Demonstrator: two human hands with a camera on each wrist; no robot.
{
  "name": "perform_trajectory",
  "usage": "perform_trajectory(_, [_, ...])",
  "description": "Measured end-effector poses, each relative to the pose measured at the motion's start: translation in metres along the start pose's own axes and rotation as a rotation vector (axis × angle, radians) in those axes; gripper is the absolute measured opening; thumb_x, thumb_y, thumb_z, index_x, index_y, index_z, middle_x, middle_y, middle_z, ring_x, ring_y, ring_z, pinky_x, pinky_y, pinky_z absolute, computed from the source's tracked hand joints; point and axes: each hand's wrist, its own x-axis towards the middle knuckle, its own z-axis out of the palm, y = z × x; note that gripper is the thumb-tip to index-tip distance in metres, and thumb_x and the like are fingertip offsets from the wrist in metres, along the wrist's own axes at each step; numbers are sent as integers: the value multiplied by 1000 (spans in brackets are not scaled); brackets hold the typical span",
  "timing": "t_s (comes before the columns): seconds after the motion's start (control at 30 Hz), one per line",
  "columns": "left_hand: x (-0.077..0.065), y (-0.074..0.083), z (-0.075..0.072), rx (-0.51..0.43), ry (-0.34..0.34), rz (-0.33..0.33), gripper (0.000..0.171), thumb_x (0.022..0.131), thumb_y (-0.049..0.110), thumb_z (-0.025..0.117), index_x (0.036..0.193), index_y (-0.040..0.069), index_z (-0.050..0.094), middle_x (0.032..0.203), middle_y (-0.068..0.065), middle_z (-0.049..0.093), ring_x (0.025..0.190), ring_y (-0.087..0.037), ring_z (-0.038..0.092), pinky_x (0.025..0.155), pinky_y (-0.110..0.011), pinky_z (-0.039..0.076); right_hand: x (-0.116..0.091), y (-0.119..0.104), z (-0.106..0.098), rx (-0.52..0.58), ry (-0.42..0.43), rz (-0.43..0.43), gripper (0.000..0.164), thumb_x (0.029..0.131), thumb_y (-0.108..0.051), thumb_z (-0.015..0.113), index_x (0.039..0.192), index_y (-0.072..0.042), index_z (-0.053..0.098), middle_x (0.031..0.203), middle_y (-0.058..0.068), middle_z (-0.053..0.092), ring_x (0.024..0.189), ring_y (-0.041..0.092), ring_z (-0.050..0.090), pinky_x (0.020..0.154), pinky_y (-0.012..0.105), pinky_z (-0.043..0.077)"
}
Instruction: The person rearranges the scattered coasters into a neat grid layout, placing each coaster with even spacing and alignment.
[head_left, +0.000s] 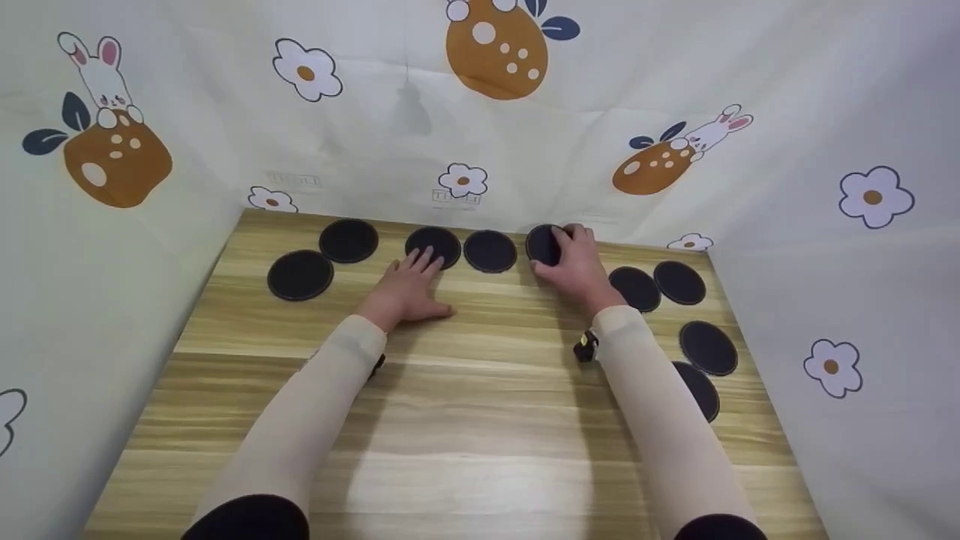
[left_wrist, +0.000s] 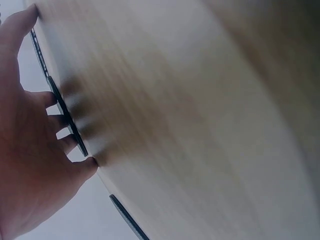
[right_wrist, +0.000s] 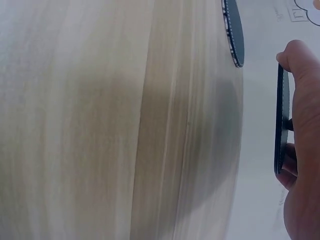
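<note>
Head view: right hand clamped on round black coaster, raised between thumb and fingers; left hand splayed, touching second coaster just ahead of palm; weak rim pinch could drop the first, sideways drag could skid the second

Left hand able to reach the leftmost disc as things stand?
Probably yes: the left hand rests on another disc without gripping it, and only bare tabletop shows between the hand and the leftmost disc.
</note>
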Motion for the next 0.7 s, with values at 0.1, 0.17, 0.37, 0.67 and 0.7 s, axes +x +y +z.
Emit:
perform_trajectory(0.1, [-1, 0, 0, -1, 7, 5, 111, 97, 72, 68, 177, 10, 24, 184, -18, 10, 169, -44, 10, 132, -67, 17, 1, -2, 2, -2, -11, 9, 91, 92, -49, 80, 161, 3, 53, 156, 24, 46, 144, 40, 40, 122, 52, 40])
perform_trajectory(0.17, [-1, 0, 0, 6, 8, 9, 111, 97, 73, 67, 177, 9, 24, 184, -19, 11, 169, -44, 10, 132, -67, 17, 2, -3, 4, 0, -14, 15, 91, 92, -49, 80, 161, 2, 53, 156, 24, 46, 144, 40, 40, 123, 52, 40])
perform_trajectory(0.37, [-1, 0, 0, 21, 6, 12, 109, 99, 73, 65, 177, 9, 25, 184, -19, 11, 169, -45, 11, 132, -68, 18, 2, -4, 8, 2, -13, 25, 90, 92, -50, 79, 161, 1, 53, 156, 23, 46, 143, 40, 41, 122, 52, 40])
perform_trajectory(0.67, [-1, -1, -1, 9, -1, 10, 108, 98, 72, 65, 177, 9, 25, 185, -18, 11, 169, -44, 10, 132, -67, 18, 1, -5, 12, -10, -13, 16, 90, 94, -52, 77, 160, 2, 53, 156, 25, 46, 144, 41, 40, 122, 54, 39])
perform_trajectory(0.7, [-1, -1, -1, 7, -2, 8, 109, 98, 72, 65, 177, 10, 24, 185, -18, 10, 169, -43, 9, 132, -67, 18, 2, -5, 13, -9, -8, 16, 90, 93, -52, 78, 160, 3, 53, 156, 25, 45, 144, 42, 40, 122, 54, 39])
